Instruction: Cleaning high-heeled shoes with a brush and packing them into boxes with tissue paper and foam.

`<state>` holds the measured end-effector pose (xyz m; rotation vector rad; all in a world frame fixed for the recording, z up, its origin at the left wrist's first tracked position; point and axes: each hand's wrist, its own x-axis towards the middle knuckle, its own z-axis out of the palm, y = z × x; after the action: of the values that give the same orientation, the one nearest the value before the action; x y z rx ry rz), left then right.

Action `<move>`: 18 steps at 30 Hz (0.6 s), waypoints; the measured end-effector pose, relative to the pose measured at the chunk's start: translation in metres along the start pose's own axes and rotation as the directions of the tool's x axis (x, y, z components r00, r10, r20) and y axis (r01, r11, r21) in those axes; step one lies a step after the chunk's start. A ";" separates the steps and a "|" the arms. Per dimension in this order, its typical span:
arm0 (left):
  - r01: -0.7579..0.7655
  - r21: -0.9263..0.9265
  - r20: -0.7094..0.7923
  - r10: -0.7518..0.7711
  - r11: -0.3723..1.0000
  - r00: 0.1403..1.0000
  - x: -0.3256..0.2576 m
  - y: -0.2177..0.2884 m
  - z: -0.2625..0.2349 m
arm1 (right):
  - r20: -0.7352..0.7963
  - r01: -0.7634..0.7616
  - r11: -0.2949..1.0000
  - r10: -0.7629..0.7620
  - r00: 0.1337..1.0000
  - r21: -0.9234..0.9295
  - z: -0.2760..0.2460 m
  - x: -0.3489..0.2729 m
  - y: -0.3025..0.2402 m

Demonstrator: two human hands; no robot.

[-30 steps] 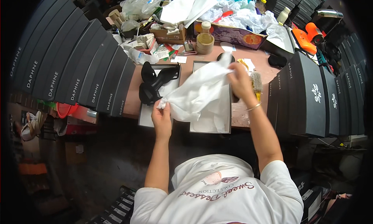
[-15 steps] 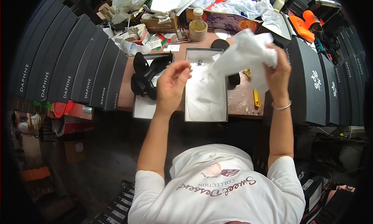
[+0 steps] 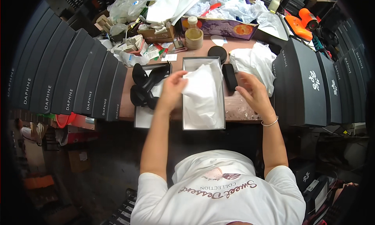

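The person leans over a brown wooden worktable [image 3: 242, 108], and the left hand [image 3: 173, 88] pinches the upper left edge of a crumpled sheet of white tissue paper [image 3: 203, 93], fingers closed on it, pressing it down into an open grey rectangular cardboard shoe box [image 3: 204, 125] that sits at the near edge of the table, right in front of the person. The right hand [image 3: 252, 93] hovers just to the right of the box with its fingers spread and loose, holding nothing, close to a long black shoe part [image 3: 229, 76] lying beside the box wall. To the left of the box, a pair of black high-heeled shoes [image 3: 146, 86] rests on a flat grey box lid [image 3: 142, 117], touching the box's left side. Beyond the right hand sits a heap of more white wrapping paper [image 3: 256, 63], with a round black lid [image 3: 217, 52] just behind the box. A row of tall black shoe boxes [image 3: 74, 76] stands packed on edge along the left, and a stack of similar black boxes [image 3: 302, 84] crowds the right, hemming in the work area. The far side of the table is cluttered with a tan roll of tape [image 3: 193, 37], a purple printed carton [image 3: 224, 28] and loose plastic bags [image 3: 127, 6].
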<state>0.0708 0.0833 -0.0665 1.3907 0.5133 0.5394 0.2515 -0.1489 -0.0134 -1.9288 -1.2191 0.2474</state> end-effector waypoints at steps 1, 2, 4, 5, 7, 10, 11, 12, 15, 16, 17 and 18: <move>-0.033 -0.042 -0.003 0.033 0.999 0.999 0.001 0.013 -0.014 | -0.029 0.019 0.998 -0.017 0.999 0.063 0.005 -0.001 -0.004; -0.066 -0.088 -0.005 0.066 0.994 0.998 0.002 0.023 -0.029 | -0.010 0.017 0.990 -0.016 1.000 0.142 0.009 -0.002 -0.008; -0.065 -0.143 -0.009 0.064 0.988 0.998 0.002 0.037 -0.052 | 0.128 0.001 0.978 -0.028 0.991 0.211 0.021 -0.003 -0.024; -0.047 -0.119 -0.017 0.046 0.992 0.999 0.001 0.040 -0.060 | 0.158 0.089 0.991 -0.104 0.982 0.100 0.030 -0.004 -0.027; -0.011 -0.097 -0.058 0.005 0.995 0.998 -0.004 0.043 -0.067 | 0.238 0.157 0.981 -0.126 0.963 -0.116 0.056 -0.005 -0.028; -0.035 -0.081 -0.118 0.025 0.996 0.993 -0.007 0.034 -0.074 | -0.059 0.061 0.891 -0.098 0.993 -0.450 0.087 0.007 -0.013; -0.058 -0.090 -0.136 0.046 0.994 0.990 -0.006 0.026 -0.079 | -0.122 0.030 0.914 -0.086 0.989 -0.404 0.095 0.013 0.003; -0.083 -0.100 -0.154 0.067 0.992 0.986 -0.005 0.023 -0.081 | -0.092 0.042 0.894 -0.093 0.991 -0.445 0.101 0.013 0.017; -0.068 -0.301 -0.151 0.022 0.951 0.988 -0.036 0.010 -0.043 | -0.059 0.068 0.853 -0.115 0.992 -0.517 0.109 0.018 0.041; -0.001 -0.350 -0.054 -0.019 0.937 0.998 -0.054 -0.003 -0.033 | -0.074 0.077 0.856 -0.133 0.988 -0.511 0.111 0.016 0.042; 0.110 -0.231 0.007 -0.111 0.967 0.994 -0.066 -0.024 -0.021 | -0.094 0.084 0.858 -0.152 0.984 -0.507 0.111 0.016 0.041; -0.058 0.371 0.040 0.046 0.927 0.998 -0.084 -0.039 -0.008 | -0.099 0.083 0.875 -0.148 0.984 -0.478 0.109 0.019 0.036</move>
<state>0.0027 0.0326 -0.1040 1.7770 0.5754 0.4776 0.2257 -0.0819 -0.1045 -2.2276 -1.3903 -0.2677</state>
